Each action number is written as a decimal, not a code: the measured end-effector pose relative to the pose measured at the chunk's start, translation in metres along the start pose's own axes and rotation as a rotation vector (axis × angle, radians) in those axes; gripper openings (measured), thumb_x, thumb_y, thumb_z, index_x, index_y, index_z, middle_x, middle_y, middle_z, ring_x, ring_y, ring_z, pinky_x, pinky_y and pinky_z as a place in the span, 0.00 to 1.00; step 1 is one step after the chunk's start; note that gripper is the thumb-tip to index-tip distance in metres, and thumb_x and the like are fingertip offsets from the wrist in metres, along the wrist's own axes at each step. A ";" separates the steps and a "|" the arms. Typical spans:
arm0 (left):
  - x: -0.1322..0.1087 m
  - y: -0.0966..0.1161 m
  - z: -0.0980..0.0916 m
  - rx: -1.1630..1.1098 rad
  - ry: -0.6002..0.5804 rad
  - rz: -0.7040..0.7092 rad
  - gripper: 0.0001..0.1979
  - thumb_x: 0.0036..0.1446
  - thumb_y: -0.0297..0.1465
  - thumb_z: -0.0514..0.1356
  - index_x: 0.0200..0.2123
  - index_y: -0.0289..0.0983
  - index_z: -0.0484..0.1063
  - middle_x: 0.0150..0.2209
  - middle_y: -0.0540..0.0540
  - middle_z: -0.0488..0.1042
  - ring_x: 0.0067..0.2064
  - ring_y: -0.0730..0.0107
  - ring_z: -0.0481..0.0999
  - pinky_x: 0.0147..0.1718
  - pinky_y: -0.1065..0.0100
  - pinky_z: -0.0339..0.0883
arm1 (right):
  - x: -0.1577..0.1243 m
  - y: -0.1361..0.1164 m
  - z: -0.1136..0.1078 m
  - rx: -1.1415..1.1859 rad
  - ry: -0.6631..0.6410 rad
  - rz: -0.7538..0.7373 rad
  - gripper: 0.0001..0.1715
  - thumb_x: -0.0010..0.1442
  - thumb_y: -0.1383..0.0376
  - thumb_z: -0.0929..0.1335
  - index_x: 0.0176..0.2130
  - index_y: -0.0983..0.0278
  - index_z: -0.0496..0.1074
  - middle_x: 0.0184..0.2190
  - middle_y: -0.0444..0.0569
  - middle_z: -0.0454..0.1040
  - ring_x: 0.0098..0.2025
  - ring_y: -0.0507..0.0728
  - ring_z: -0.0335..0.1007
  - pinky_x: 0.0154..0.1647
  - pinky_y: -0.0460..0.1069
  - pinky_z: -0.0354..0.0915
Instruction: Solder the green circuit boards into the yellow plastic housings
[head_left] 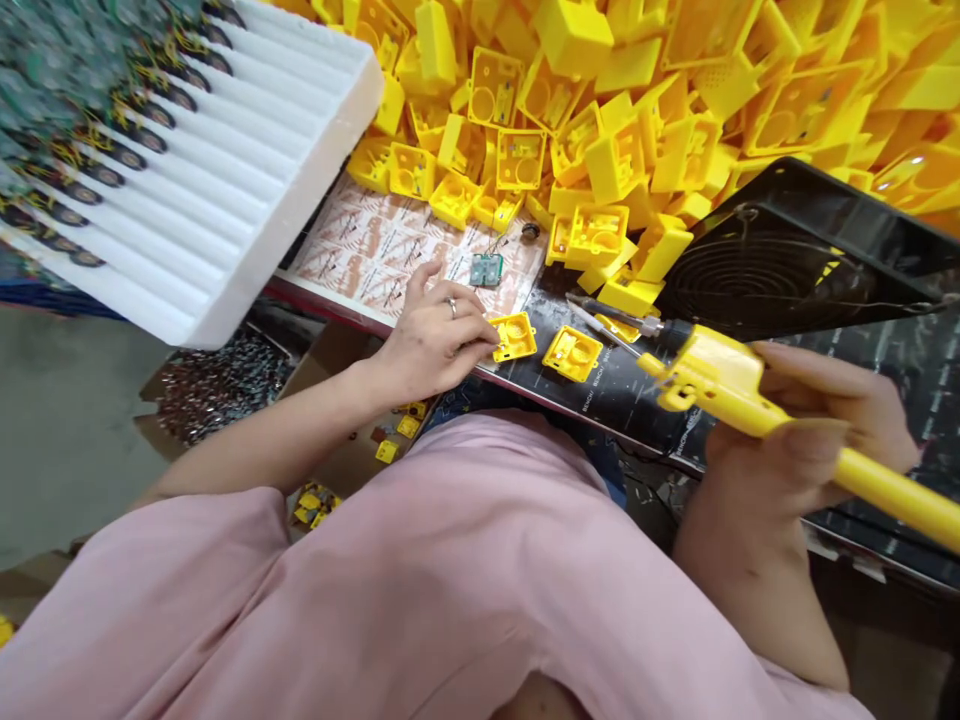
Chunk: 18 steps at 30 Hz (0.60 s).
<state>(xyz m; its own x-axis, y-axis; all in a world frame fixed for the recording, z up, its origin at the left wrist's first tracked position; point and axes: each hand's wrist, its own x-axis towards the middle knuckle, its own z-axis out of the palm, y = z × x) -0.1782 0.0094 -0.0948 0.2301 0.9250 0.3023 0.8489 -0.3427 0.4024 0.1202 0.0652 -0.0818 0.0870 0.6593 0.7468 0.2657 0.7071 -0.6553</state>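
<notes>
My right hand grips a yellow soldering iron with a metal tip and a thin feed tube, both pointing left over the bench. Thumb and fingertips of my left hand are closed at the left edge of a small yellow plastic case, open side up. To its right lies a second yellow case, apart from both hands. Another case is partly hidden behind the iron's tip. Beyond my left fingers rests a green circuit board, with a small round black part near it.
A large heap of yellow cases fills the back of the bench. A black fan stands at right. At left, a white foam tray holds rows of circuit boards with wires. Below the bench edge is a cardboard box.
</notes>
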 end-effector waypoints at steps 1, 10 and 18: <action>0.001 0.000 0.000 -0.005 -0.004 0.014 0.10 0.68 0.33 0.58 0.34 0.45 0.78 0.32 0.52 0.82 0.48 0.60 0.80 0.69 0.34 0.58 | 0.002 0.001 0.001 0.028 0.019 0.031 0.28 0.64 0.41 0.73 0.43 0.62 0.86 0.23 0.48 0.77 0.22 0.52 0.69 0.19 0.46 0.60; 0.006 0.002 -0.010 0.091 -0.092 0.036 0.11 0.66 0.32 0.58 0.35 0.39 0.81 0.43 0.44 0.83 0.49 0.55 0.80 0.57 0.47 0.70 | 0.014 0.001 -0.019 0.014 -0.588 -0.095 0.35 0.57 0.67 0.79 0.62 0.53 0.76 0.39 0.47 0.86 0.29 0.55 0.81 0.25 0.46 0.75; 0.028 -0.015 0.008 -0.004 -0.122 0.297 0.13 0.71 0.32 0.55 0.38 0.42 0.80 0.48 0.46 0.84 0.52 0.61 0.81 0.58 0.55 0.71 | 0.017 0.013 -0.019 -0.098 -0.551 -0.199 0.28 0.62 0.60 0.78 0.60 0.53 0.77 0.40 0.47 0.85 0.33 0.56 0.83 0.32 0.46 0.79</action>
<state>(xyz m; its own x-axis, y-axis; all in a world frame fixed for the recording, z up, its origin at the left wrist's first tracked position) -0.1810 0.0414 -0.0992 0.5231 0.7970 0.3019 0.7340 -0.6013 0.3157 0.1429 0.0805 -0.0758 -0.4777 0.5703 0.6683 0.3157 0.8213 -0.4753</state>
